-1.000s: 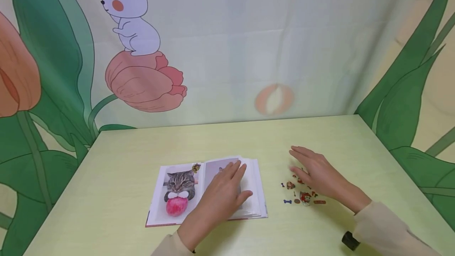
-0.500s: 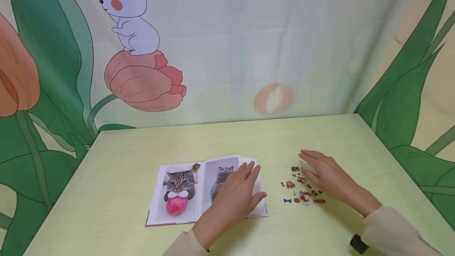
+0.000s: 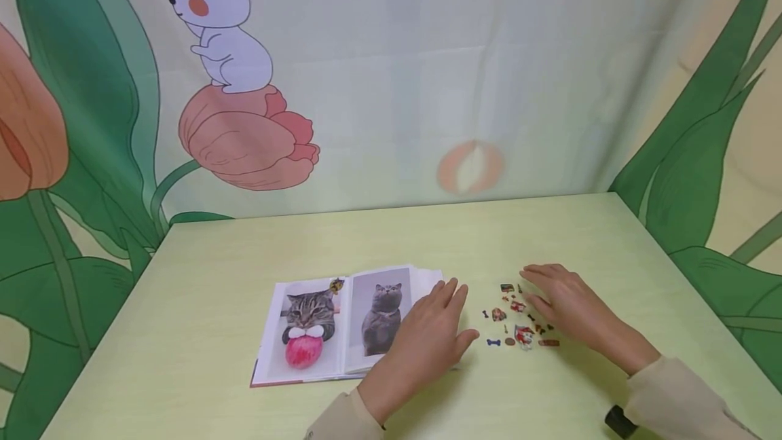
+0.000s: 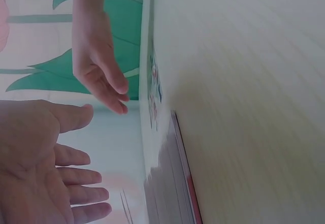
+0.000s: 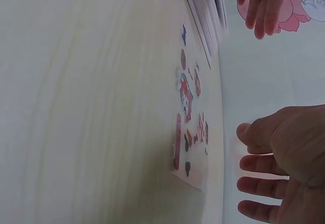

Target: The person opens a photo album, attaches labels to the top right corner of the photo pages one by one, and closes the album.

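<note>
An open photo album (image 3: 269, 365) lies on the table, with a tabby cat photo (image 3: 310, 311) on its left page and a grey cat photo (image 3: 380, 328) on its right. A small sticker (image 3: 337, 285) marks the tabby photo's upper corner. Fingers spread, my left hand (image 3: 424, 341) is held over the album's right edge, hiding part of that page; the left wrist view shows its palm bare. At the right side of a clear sheet of small dog and bone stickers (image 5: 186, 97), my right hand (image 3: 571, 304) hovers with fingers extended and nothing in them.
The pale yellow table (image 3: 201, 270) reaches back to a printed curtain (image 3: 379, 87) with a rabbit and tulips. A small black object (image 3: 620, 421) shows beside the right sleeve (image 3: 678, 392).
My left hand has moved right across the album page, uncovering the grey cat photo. My right hand has shifted slightly right, and more of the stickers show.
</note>
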Demonstrator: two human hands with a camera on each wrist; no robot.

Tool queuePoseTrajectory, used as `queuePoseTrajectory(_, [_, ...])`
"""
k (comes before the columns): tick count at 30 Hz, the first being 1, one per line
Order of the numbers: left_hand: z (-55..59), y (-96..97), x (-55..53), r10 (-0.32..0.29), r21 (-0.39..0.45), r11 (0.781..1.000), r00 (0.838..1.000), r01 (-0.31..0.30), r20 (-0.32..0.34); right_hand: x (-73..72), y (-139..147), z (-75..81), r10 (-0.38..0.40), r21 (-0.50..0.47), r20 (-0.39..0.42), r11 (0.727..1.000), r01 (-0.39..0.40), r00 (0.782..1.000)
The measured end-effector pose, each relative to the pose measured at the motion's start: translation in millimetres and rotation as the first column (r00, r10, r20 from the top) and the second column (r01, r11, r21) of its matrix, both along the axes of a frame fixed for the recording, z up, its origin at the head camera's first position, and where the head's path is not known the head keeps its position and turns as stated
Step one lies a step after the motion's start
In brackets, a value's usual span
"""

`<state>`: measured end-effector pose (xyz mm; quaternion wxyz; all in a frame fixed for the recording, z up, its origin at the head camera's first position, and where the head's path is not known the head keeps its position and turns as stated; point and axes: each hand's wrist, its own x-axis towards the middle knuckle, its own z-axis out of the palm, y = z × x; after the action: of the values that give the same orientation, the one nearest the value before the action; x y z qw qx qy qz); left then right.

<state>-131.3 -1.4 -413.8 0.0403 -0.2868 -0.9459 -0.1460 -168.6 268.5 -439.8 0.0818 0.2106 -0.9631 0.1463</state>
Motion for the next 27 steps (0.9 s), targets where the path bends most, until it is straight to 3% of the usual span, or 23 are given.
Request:
queuePoseTrajectory(18, [-8.4, 34.7, -3.3, 0.035, -0.058, 0.998, 0.993, -0.028, 0.112, 3.6, -6, -3.0, -0.015, 0.054, -0.05, 0.998, 0.018, 0.999])
queuePoseTrajectory(27, [-9.7, 48.4, -7.2, 0.051, -0.097, 0.995, 0.991, -0.039, 0.126, 5.3, -14, -2.8, -0.046, 0.109, -0.007, 0.993, 0.046, 0.999])
